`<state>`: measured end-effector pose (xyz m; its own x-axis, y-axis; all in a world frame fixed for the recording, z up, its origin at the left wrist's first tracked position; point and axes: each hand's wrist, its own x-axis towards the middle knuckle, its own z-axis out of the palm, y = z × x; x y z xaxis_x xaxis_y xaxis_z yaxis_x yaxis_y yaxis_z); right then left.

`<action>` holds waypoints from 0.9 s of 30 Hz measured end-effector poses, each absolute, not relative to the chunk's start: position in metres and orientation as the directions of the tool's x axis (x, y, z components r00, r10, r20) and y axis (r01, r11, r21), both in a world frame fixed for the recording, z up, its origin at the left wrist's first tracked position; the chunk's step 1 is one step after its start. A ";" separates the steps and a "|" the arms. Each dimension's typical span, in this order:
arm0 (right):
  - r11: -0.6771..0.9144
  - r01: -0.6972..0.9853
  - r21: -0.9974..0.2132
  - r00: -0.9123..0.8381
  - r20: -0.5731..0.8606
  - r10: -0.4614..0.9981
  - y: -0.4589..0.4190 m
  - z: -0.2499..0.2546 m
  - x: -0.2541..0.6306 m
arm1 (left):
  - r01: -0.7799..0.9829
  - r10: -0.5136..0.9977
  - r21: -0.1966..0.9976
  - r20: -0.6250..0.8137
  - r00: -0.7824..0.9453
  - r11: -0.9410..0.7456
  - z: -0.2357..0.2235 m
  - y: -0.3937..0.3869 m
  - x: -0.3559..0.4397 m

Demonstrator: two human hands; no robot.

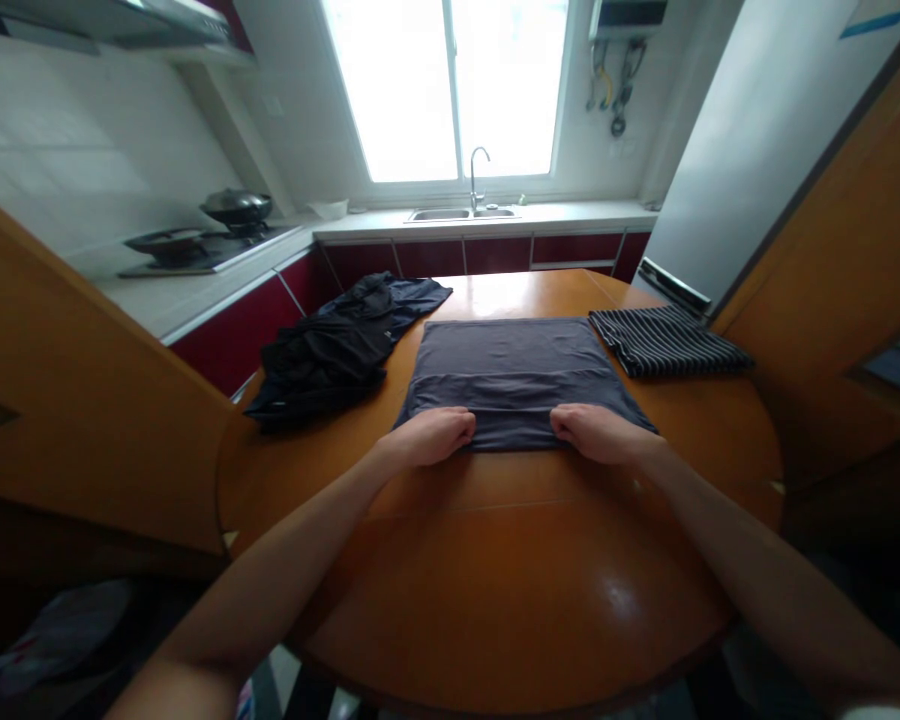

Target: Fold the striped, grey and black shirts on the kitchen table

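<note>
Cloth of dark grey fabric [514, 348] lies spread on the glossy orange-brown wooden table [540, 570], near side seemingly gripped by curled left hand [441, 434] and right hand [594, 431], best drawn evenly taut

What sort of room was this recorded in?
Most likely a home kitchen: a sink with a tap stands under the window, and a lidded pan sits on the hob at the left.
</note>
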<state>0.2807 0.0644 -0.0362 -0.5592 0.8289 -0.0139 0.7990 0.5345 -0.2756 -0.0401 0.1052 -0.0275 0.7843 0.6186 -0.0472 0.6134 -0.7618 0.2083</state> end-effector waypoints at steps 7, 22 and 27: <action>0.556 0.785 -0.273 -0.582 -0.018 0.813 0.059 -0.028 0.280 | 0.547 0.554 0.248 -0.046 0.831 -0.799 -0.016 0.103 -0.043; 0.431 0.862 -0.266 -0.373 0.243 0.896 0.089 -0.061 0.245 | 0.619 0.664 0.245 0.196 0.722 -0.746 -0.052 0.118 -0.012; 0.326 0.917 -0.232 -0.325 0.041 0.945 0.105 -0.081 0.251 | 0.709 0.718 0.178 -0.020 0.696 -0.683 -0.068 0.131 -0.014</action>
